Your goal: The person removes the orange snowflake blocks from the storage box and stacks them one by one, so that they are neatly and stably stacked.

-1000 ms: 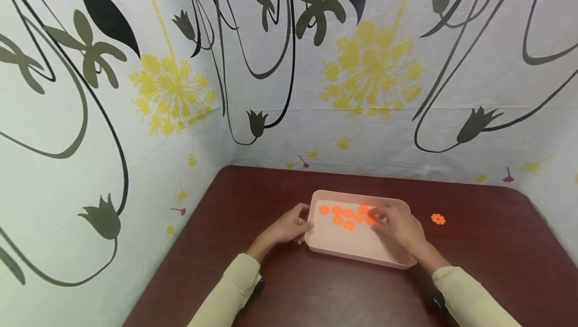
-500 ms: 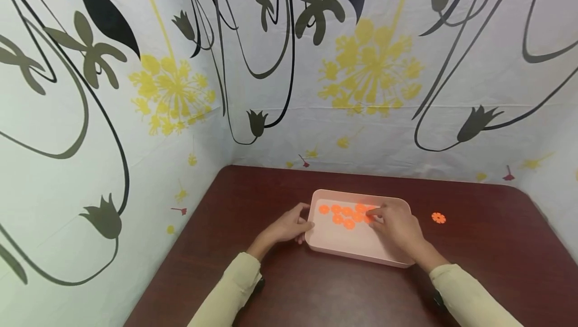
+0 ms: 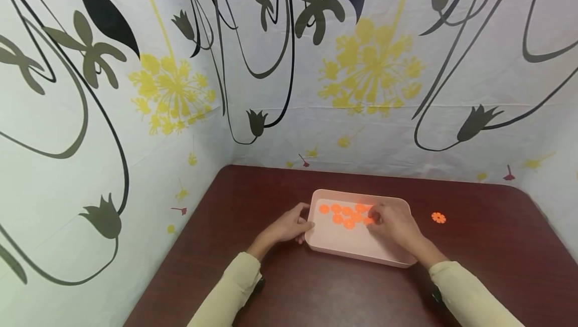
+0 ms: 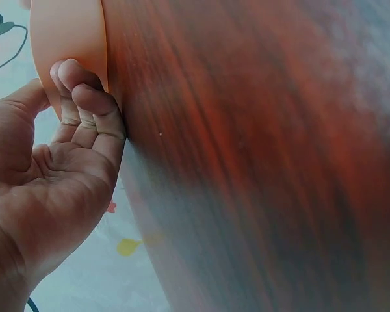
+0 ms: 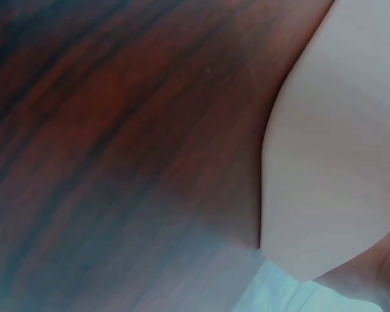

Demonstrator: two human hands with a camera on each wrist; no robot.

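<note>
A shallow pink tray (image 3: 347,247) lies on the dark wooden table with several orange notched discs (image 3: 336,218) bunched along its far side. My left hand (image 3: 286,225) grips the tray's left end, the thumb by the rim and the other fingers against the outer wall. The left wrist view shows this hand (image 4: 65,156) around the tray wall (image 4: 71,32). Over the tray's right half, my right hand (image 3: 395,224) has its fingertips curled together at the rightmost orange disc (image 3: 368,220), pinching it. The hand partly hides that disc. In the right wrist view the tray (image 5: 331,143) covers the fingers.
One more orange notched disc (image 3: 438,217) lies on the table right of the tray. The brown table (image 3: 343,297) runs back to white cloth walls (image 3: 271,91) printed with plants and yellow flowers.
My right index finger was stretched out over the discs and is now curled in toward the thumb. The right-hand discs shifted slightly left. The left hand stayed on the tray.
</note>
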